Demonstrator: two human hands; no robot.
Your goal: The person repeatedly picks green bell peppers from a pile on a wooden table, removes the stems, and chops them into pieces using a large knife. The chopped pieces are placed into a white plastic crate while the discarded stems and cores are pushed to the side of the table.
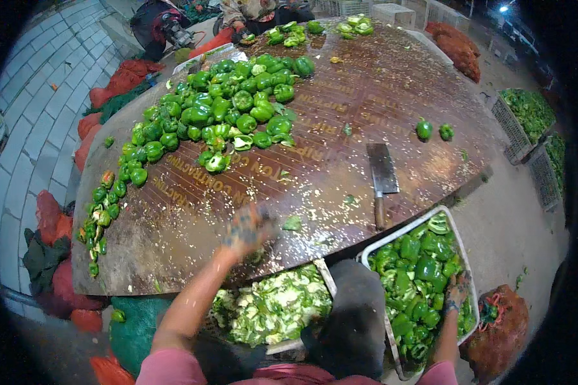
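My left hand (pixel 245 230), mottled dark and smeared by motion, is low over the near edge of the large brown table (pixel 327 221). Its fingers cannot be made out. Below it stands a crate (pixel 325 277) filled with pale green pepper cores and scraps. My right hand (pixel 456 292) is down inside a white-rimmed crate (pixel 404 231) at the right, fingers stretched out against the green bell peppers (pixel 424 269). A cleaver (pixel 383 168) with a wooden handle lies on the table between my hands, its handle toward me.
A big heap of whole green peppers (pixel 228 106) covers the table's far left. Two loose peppers (pixel 424 129) lie right of the cleaver. Red net sacks (pixel 51 218) line the left side. Crates of greens (pixel 526 112) stand at right; a person (pixel 250 13) is across the table.
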